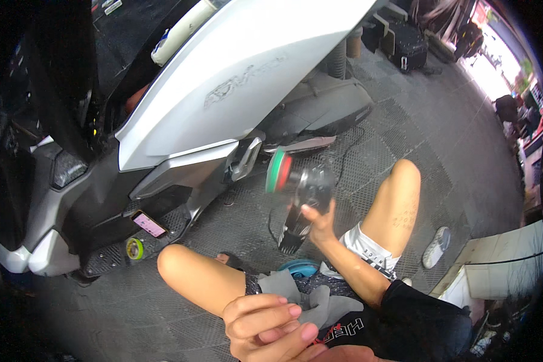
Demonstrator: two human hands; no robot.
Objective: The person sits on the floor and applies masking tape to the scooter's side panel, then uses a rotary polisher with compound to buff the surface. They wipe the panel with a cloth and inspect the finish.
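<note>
My right hand (321, 226) grips the black body of a handheld power polisher (311, 193). Its round head carries a green and red pad (277, 171), blurred, beside the lower edge of a scooter's white side panel (223, 90). Faint, worn lettering marks that panel. Close to the camera, my left hand (265, 329) is closed with its fingers curled; what they hold, if anything, is hidden. Behind it, soft grey strips of material (320, 304) lie over my lap. A round blue pad or disc (298, 267) sits between my legs.
A phone (149, 223) and a yellow-green tape roll (134, 248) rest on the scooter's footboard. Dark textured tiles cover the floor (398, 102). A black case (407, 48) stands at the back, a grey shoe (436, 247) at the right. A cable loops near the polisher.
</note>
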